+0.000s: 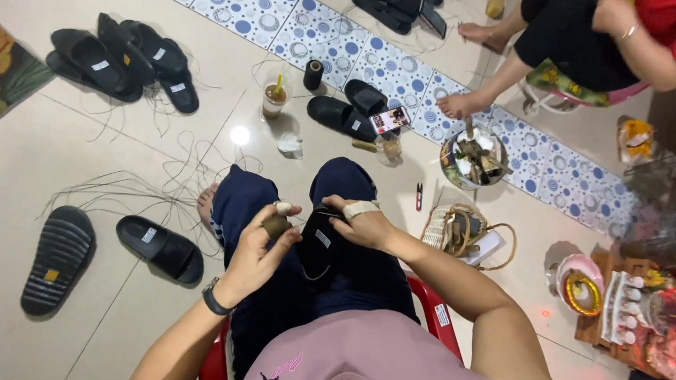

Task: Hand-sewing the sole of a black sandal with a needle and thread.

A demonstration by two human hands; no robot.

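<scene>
You sit on a red chair (430,298), black slipper (320,243) laid across your lap so both hands can get at it. Your right hand (369,225) is clenched on the slipper's upper edge, its thumb wrapped in pale tape, likely as a guard. Your left hand (258,248) grasps a small brown tool (276,225) beside the slipper, one fingertip taped too.

On the floor (118,159), loose thin cords (156,177) trail by your left foot, within reach. A pile of black slippers (121,60) lies toward the far left corner; two more (104,249) sit near left. A cup with a straw (274,98), a dark thread spool (313,75) and a phone (389,120) stand ahead of your knees. A basket (462,230) rests at your right, small snips (418,196) beside it. Another person (602,42) sits at the far right.
</scene>
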